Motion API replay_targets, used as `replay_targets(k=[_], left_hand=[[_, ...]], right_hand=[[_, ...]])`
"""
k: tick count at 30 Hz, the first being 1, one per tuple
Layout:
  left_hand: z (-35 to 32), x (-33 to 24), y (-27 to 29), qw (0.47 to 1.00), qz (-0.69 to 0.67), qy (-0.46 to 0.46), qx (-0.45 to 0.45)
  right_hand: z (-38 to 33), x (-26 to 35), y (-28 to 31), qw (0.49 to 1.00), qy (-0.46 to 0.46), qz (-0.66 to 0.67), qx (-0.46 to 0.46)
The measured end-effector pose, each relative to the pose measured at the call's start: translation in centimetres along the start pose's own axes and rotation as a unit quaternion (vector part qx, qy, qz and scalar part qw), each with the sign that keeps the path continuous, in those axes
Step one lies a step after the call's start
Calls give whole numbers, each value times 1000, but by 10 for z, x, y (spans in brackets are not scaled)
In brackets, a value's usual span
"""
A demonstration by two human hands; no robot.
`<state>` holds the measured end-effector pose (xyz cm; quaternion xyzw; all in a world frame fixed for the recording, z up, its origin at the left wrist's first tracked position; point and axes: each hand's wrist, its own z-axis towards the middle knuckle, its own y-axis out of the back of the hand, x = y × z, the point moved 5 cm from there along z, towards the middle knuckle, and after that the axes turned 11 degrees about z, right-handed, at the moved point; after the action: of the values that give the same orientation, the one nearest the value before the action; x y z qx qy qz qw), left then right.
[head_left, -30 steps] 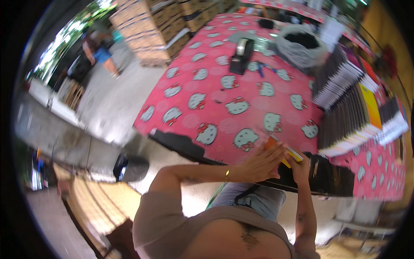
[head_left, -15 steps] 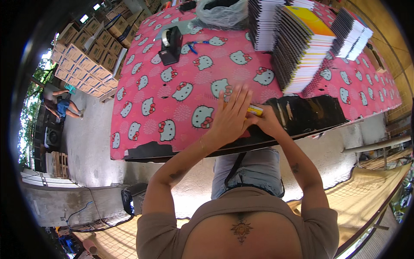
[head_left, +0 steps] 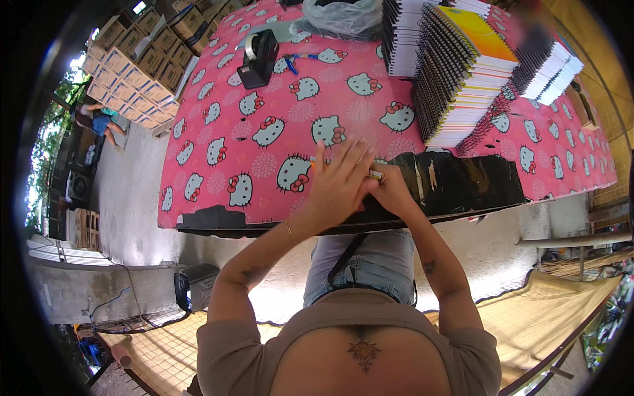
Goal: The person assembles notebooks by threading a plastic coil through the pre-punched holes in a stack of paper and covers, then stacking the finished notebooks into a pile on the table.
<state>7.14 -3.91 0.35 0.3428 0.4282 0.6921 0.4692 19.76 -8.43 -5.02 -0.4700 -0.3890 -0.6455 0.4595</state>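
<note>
Over the pink patterned tabletop, my left hand [head_left: 339, 177] lies palm down, its fingers stretched out and slightly apart. Beside it, my right hand [head_left: 391, 191] is closed around a small yellow-and-white object [head_left: 375, 174]. Its kind is unclear, since both hands cover most of it. An orange bit [head_left: 313, 166] shows at the left hand's far side; whether it belongs to the same object I cannot tell. To the right of my hands stands a tall stack of spiral notebooks [head_left: 465, 79] with a yellow-orange top cover.
A black tape dispenser [head_left: 258, 61] and a blue tool [head_left: 290, 65] lie at the table's far left. Further stacks of notebooks [head_left: 549, 69] stand at the right. A clear plastic bag [head_left: 340, 20] sits at the back. Cartons [head_left: 135, 72] and a person [head_left: 99, 123] are beyond the left side.
The view has shifted slightly. My left hand now covers more of the yellow-and-white object, and an orange bit shows at its far side. The distant person has changed posture.
</note>
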Motion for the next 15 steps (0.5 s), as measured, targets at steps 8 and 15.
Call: replay_targets(k=[8,15], left_hand=[[19,6,0,998,-14,-20,-62],[4,12,5,990,-79,24,-113]], right_hand=[[-1,-4,4,1000,9,-18,9],[1,5,-1,1000,-12,-25,-9]])
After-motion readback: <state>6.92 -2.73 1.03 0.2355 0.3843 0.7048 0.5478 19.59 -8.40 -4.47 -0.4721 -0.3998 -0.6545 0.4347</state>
